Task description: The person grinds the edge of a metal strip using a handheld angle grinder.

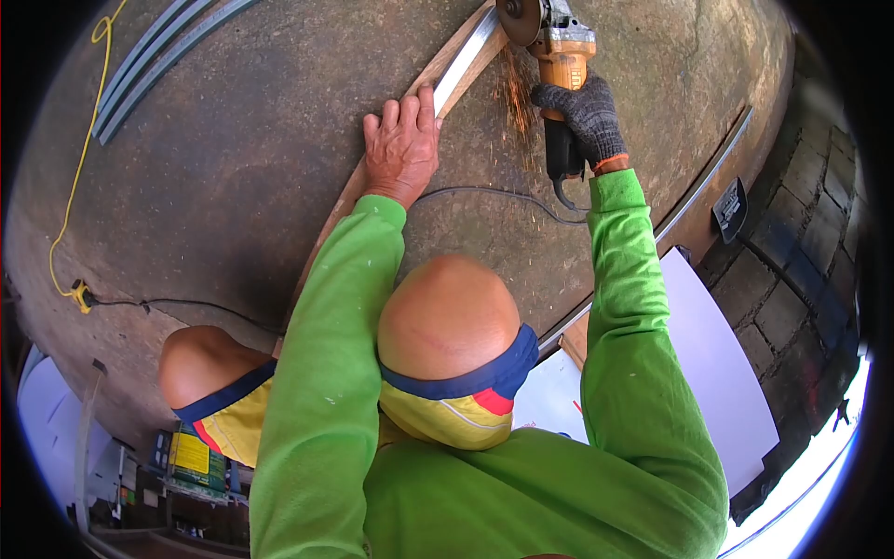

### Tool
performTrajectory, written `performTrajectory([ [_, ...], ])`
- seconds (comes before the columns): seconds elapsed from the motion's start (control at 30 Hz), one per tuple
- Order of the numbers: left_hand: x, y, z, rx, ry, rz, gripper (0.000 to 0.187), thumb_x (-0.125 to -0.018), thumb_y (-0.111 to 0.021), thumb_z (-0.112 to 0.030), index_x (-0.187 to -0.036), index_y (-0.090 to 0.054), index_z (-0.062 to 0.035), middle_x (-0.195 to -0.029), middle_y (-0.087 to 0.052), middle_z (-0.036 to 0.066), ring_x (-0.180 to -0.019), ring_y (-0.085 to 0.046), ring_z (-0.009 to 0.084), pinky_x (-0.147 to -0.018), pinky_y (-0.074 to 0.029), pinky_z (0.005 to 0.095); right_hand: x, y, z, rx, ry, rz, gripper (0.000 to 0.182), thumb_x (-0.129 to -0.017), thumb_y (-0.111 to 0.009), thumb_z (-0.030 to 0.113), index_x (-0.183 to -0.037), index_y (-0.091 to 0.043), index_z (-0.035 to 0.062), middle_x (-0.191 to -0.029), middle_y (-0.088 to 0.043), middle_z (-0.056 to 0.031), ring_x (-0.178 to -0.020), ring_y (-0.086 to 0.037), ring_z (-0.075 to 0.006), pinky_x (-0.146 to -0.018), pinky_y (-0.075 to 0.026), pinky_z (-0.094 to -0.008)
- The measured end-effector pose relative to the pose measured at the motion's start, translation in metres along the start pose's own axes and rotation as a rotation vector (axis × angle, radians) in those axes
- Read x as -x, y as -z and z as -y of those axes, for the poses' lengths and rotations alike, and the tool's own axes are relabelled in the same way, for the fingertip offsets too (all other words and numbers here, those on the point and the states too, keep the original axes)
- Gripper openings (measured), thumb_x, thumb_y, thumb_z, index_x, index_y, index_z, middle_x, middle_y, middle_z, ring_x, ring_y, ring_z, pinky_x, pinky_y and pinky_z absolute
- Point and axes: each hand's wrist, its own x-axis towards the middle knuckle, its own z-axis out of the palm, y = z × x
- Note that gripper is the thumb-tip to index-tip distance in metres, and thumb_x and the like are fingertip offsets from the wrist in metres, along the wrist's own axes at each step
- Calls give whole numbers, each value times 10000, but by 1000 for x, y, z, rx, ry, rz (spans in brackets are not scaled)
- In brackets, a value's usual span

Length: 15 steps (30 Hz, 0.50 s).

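Observation:
My right hand (589,116), in a grey knitted glove with an orange cuff, is wrapped round the body of an orange and black angle grinder (565,67). The grinder's disc (521,17) is at the top edge of the view, beside the far end of a light metal bar (463,63). Orange sparks (519,98) fly down from there. My bare left hand (402,149) presses on the near end of the bar, its fingers close together. Beneath the bar lies a wooden board (349,191), partly hidden by my left arm.
Grey metal lengths (158,61) lie at the upper left, near a yellow cord (79,158) with a yellow connector (82,296). A black cable (503,193) crosses the floor between my arms. A long metal strip (705,172) and block wall (792,233) stand right.

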Motion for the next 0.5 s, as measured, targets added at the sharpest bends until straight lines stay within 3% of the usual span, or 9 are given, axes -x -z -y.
performTrajectory([
  [0.5, 1, 0, 0, -12, -9, -7, 573, -963, -651, -292, -1465, -473, -80, -1071, -527, 59, -997, -521, 243, -830, -386, 418, 5, -2, 8, 21, -3, 0, 546, -664, -927, 297, -1062, -698, 2, -886, -741, -102, -748, -732, -202, -705, -615, -340],
])
